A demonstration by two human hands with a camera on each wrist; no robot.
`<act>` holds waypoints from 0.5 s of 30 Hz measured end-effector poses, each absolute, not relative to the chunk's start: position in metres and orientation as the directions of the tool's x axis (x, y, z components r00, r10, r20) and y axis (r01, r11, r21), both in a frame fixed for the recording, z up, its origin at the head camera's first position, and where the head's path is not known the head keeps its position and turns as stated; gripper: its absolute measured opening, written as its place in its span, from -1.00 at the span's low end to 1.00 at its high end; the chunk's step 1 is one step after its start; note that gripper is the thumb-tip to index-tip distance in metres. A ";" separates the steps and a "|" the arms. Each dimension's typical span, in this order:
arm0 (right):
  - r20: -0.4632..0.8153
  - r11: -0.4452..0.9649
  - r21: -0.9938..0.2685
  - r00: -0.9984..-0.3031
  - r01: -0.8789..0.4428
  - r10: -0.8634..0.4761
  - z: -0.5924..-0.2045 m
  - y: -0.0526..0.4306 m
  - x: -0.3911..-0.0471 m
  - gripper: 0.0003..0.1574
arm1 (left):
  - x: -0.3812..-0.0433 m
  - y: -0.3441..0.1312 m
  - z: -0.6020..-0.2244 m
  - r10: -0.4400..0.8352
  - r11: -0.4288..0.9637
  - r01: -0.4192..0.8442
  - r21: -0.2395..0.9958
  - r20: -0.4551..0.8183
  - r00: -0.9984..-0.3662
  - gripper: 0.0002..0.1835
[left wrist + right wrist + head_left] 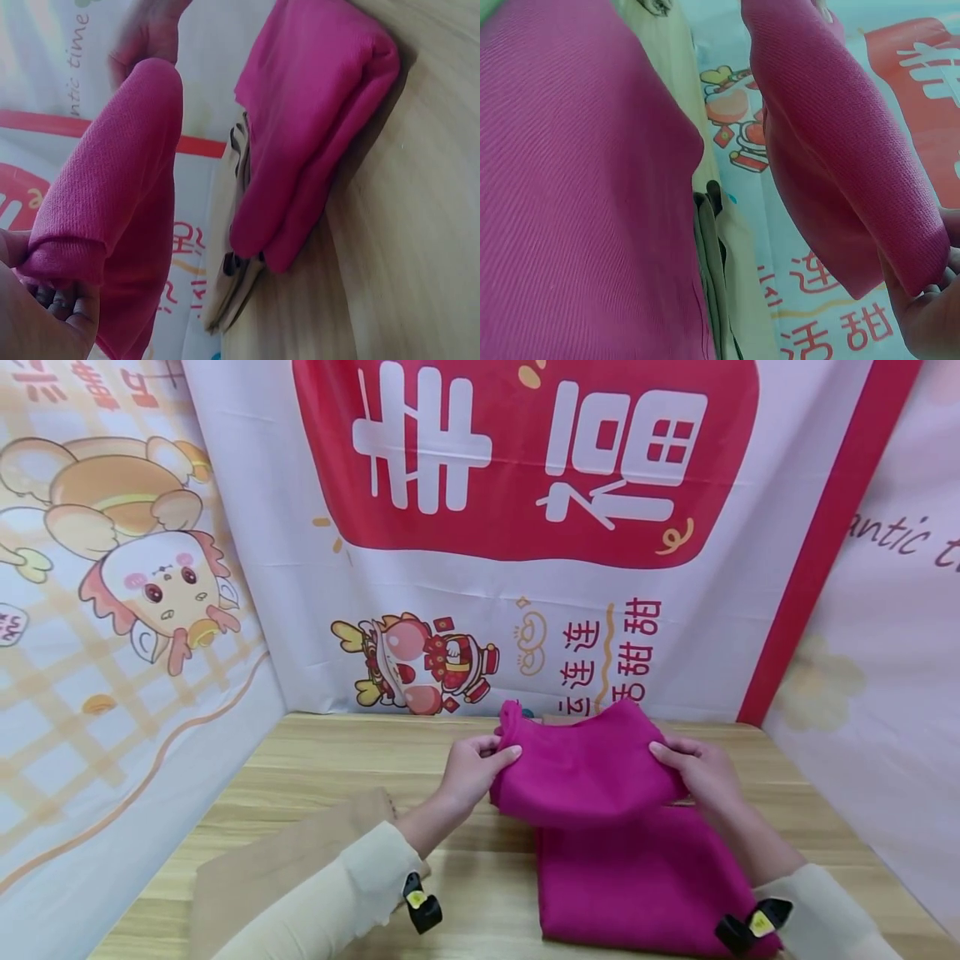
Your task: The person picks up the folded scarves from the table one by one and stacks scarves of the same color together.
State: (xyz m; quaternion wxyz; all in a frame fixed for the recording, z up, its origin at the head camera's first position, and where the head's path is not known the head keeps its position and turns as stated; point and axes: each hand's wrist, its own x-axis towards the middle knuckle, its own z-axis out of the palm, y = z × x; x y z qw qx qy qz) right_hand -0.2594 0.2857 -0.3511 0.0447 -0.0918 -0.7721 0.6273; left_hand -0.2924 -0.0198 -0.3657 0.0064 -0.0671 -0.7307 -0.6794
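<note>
A folded magenta knit cloth [592, 768] is held up between my two hands, its upper edge sagging in the middle. My left hand [474, 768] pinches its left end, thumb on the near face and fingers behind. At the right end my right hand [701, 768] pinches it the same way. Nearer to me, a second thick magenta folded cloth [637, 885] lies on the table, overlapped by the raised one in the head view. In the left wrist view the raised cloth [112, 157] hangs apart from the folded stack [315, 112].
A flat tan sheet-like piece [277, 868] lies on the wooden table [337, 752] at the left, partly under my left forearm. Folded tan layers [739, 277] sit beyond the magenta stack. Printed hangings [262, 527] enclose the table at the back and sides.
</note>
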 end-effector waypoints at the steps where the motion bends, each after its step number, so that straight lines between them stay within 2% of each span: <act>1: -0.035 0.199 -0.977 -0.979 0.076 0.202 -0.351 0.288 -0.258 -0.45 | -0.291 -0.018 -0.366 0.094 0.065 0.105 0.992 0.099 -0.991 -0.70; 5: 0.003 0.231 -0.972 -0.978 0.046 0.207 -0.353 0.297 -0.254 -0.77 | -0.288 -0.013 -0.367 0.112 0.046 0.105 0.993 0.100 -0.989 -0.71; 8: 0.004 0.249 -0.968 -0.981 0.046 0.195 -0.354 0.303 -0.249 -0.71 | -0.284 -0.009 -0.368 0.133 0.027 0.090 0.996 0.085 -0.987 -0.68; 12: -0.013 0.260 -0.964 -0.984 0.059 0.176 -0.354 0.311 -0.242 -0.41 | -0.279 -0.004 -0.370 0.160 0.011 0.074 0.997 0.071 -0.985 -0.66; 15: -0.018 0.251 -0.966 -0.986 0.059 0.163 -0.356 0.316 -0.238 -0.46 | -0.276 0.000 -0.371 0.173 0.007 0.064 0.998 0.062 -0.983 -0.69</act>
